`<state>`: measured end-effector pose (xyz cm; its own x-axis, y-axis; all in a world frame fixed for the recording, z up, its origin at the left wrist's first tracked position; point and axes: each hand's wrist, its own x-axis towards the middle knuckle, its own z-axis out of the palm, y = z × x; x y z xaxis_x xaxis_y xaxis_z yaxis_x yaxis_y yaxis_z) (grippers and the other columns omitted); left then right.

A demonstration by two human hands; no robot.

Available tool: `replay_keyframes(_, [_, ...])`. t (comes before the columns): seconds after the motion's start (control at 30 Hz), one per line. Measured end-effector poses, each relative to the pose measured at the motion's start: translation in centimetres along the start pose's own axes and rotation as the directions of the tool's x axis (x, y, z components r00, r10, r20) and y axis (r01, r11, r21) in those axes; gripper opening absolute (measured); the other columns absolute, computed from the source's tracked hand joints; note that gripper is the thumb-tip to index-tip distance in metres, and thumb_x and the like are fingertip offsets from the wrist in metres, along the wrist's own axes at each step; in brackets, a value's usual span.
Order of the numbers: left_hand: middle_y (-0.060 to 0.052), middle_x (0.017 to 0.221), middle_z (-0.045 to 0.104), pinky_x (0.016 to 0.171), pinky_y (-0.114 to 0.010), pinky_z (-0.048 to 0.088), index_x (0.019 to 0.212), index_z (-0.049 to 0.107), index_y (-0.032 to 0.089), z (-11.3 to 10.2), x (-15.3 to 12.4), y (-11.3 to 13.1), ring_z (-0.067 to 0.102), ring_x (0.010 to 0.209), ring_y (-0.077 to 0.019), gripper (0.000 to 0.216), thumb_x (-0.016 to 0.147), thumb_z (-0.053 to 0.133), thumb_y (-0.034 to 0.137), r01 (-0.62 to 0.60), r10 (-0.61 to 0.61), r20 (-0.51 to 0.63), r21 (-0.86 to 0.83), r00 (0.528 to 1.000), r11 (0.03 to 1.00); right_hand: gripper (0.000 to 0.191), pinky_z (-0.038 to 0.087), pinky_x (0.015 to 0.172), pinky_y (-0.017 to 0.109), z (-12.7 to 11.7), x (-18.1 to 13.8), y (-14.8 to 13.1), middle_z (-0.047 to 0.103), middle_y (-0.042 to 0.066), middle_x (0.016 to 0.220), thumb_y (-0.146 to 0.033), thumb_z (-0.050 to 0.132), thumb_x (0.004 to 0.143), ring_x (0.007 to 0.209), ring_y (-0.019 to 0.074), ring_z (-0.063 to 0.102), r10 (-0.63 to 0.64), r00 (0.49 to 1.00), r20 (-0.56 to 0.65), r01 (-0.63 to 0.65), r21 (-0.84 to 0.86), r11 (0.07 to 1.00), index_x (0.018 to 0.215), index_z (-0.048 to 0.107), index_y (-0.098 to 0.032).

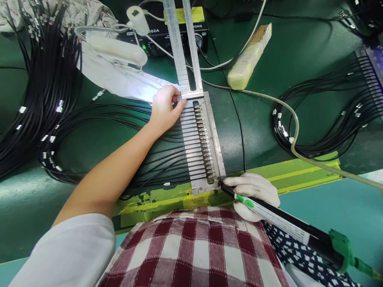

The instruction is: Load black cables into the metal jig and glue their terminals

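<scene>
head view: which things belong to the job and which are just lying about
Likely in use:
slotted metal plate, touched by the left hand
black cables laid across it
pen-like tool in the gloved right hand

Apparently lying about:
yellowish wrapped block
looped cables at right

Bright white glow washing out the cloth (119, 79) by the left hand (165, 107), soft sheen on the green bench (24, 199), dimmer upper right, edges stretched, centre fairly sharp
</scene>
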<state>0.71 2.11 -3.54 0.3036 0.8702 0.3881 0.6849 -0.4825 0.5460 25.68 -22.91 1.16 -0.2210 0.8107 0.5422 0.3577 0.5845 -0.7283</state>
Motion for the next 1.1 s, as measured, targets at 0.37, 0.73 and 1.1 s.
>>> replay_keyframes(0.37, [-0.003, 0.082, 0.052, 0.085, -0.041, 0.050, 0.088, 0.053, 0.022, 0.00, -0.07, -0.14, 0.058, 0.087, -0.0227, 0.019, 0.088, 0.063, 0.038, 0.008, -0.007, 0.025, -0.014, 1.000, 1.000, 0.018, 0.058, 0.061, 0.032, 0.05, 0.38, -0.16, 0.079, 0.011, 0.094, -0.025, 0.066, 0.078, 0.073, 0.0213, 0.076, 0.003, 1.000, -0.012, -0.003, -0.010, 1.000, 0.095, 0.064, -0.020])
replay_keyframes(0.73, [-0.004, 0.084, 0.053, 0.088, -0.043, 0.048, 0.089, 0.054, 0.022, -0.08, -0.05, -0.05, 0.058, 0.092, -0.0247, 0.025, 0.089, 0.063, 0.045, 0.035, -0.034, 0.047, -0.020, 0.998, 0.999, 0.021, 0.058, 0.064, 0.033, 0.10, 0.13, 0.16, 0.078, 0.011, 0.095, -0.023, 0.070, 0.075, 0.077, 0.0226, 0.076, 0.019, 1.000, -0.014, -0.019, -0.015, 1.000, 0.095, 0.064, -0.021])
replay_keyframes(1.1, [-0.003, 0.080, 0.052, 0.083, -0.041, 0.049, 0.086, 0.054, 0.022, -0.32, 0.01, 0.38, 0.058, 0.084, -0.0229, 0.023, 0.087, 0.064, 0.042, 0.033, -0.032, 0.033, -0.014, 0.999, 0.999, 0.021, 0.058, 0.064, 0.033, -0.04, 0.26, 0.07, 0.078, 0.011, 0.096, -0.024, 0.069, 0.076, 0.078, 0.0229, 0.077, 0.018, 1.000, -0.003, -0.018, -0.028, 0.999, 0.097, 0.064, -0.021])
